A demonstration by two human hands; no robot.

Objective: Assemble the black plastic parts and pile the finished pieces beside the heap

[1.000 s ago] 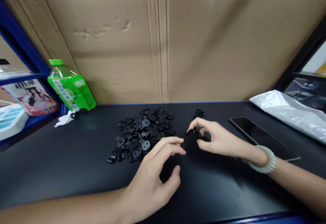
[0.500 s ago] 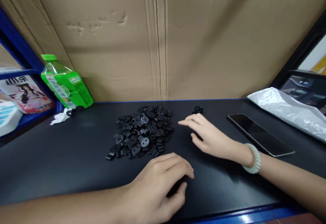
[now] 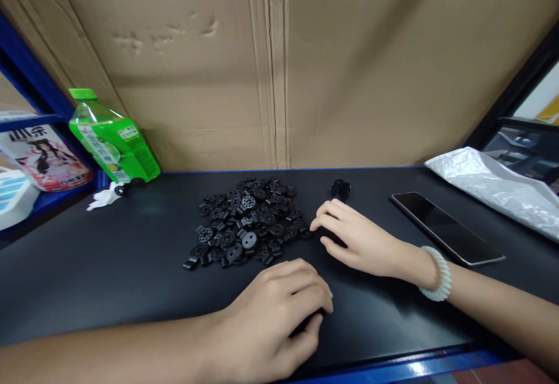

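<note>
A heap of small black plastic discs with clips lies on the black tabletop. My right hand is at the heap's right edge, its fingers apart and curved downward, the fingertips beside a black piece; nothing is held in it. Nearer the front edge, my left hand rests on the table with curled fingers and a gap between thumb and index finger, and nothing shows in that gap. A few black pieces sit apart from the heap, behind my right hand.
A phone and a silvery plastic bag lie at the right. At the left stand a green bottle, a crumpled white tissue and a printed packet. Cardboard walls off the back.
My right hand has lowered slightly toward the heap's right edge, where black pieces now reach farther right. Its fingers are more curled. My left hand has barely moved.
</note>
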